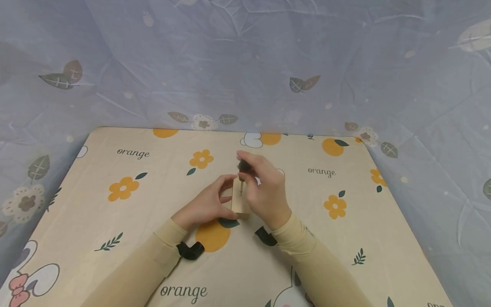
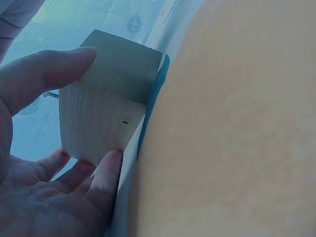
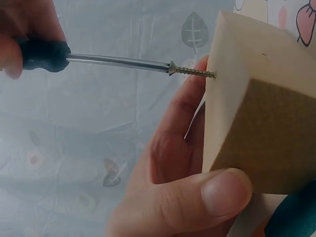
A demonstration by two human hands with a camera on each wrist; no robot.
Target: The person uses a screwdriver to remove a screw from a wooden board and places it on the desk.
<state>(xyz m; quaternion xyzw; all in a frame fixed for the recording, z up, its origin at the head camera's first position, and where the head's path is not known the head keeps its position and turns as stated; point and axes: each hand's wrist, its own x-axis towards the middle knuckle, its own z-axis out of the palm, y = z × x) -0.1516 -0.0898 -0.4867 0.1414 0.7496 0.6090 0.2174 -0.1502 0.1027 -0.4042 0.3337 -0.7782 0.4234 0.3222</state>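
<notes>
In the head view, the left hand (image 1: 205, 204) is gripping a wooden block (image 1: 239, 207) mid-table from its left; the right hand (image 1: 268, 187) is holding a screwdriver (image 1: 244, 166). In the left wrist view, thumb and fingers are bracing the block. In the right wrist view, the screwdriver is meeting a screw (image 3: 192, 72) protruding from the block.

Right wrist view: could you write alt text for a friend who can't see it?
A right hand holds a screwdriver against the head of a screw, whose point meets the face of a pale wooden block. A left hand grips the block, and a leaf-printed, bluish-grey sheet shows behind.
</notes>
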